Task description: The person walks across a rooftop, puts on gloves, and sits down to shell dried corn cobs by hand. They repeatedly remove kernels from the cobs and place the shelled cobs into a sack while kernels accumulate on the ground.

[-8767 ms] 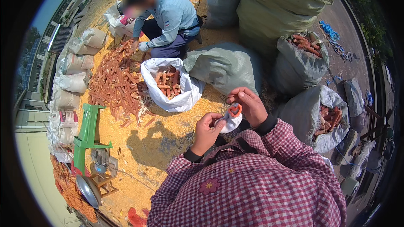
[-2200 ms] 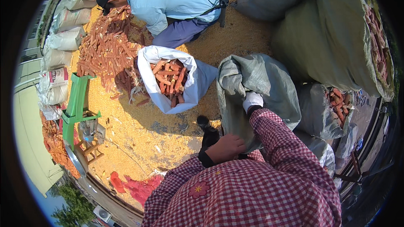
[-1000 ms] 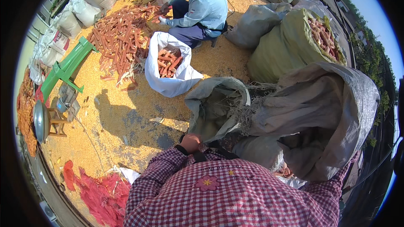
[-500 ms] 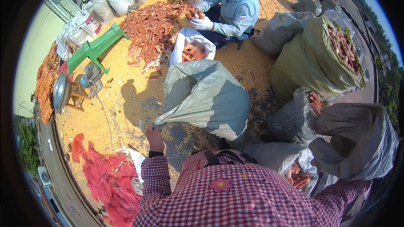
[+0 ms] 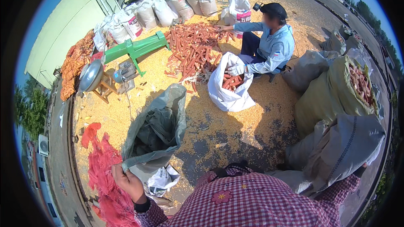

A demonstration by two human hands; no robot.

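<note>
My left hand is closed on the rim of a grey-green woven sack. The sack hangs with its mouth gaping, and I see no cobs inside. At the right, a second grey woven sack with a dark stitched stripe drapes over the filled sacks. My right hand is at its lower right edge and grips it; the fingers are mostly hidden behind the cloth. Ahead, a co-worker sits with one gloved hand at a white sack of corn cobs and the other reaching to the cob pile.
Loose yellow kernels cover the ground. A green machine and a metal basin on a wooden stool stand at the left. Red netting lies near my left hand. Filled sacks line the right; white sacks stand behind.
The grey-green sack has swung left and its mouth now gapes. The grey sack at right has dropped lower over the filled ones. The co-worker's hands have parted; one now reaches toward the pile.
</note>
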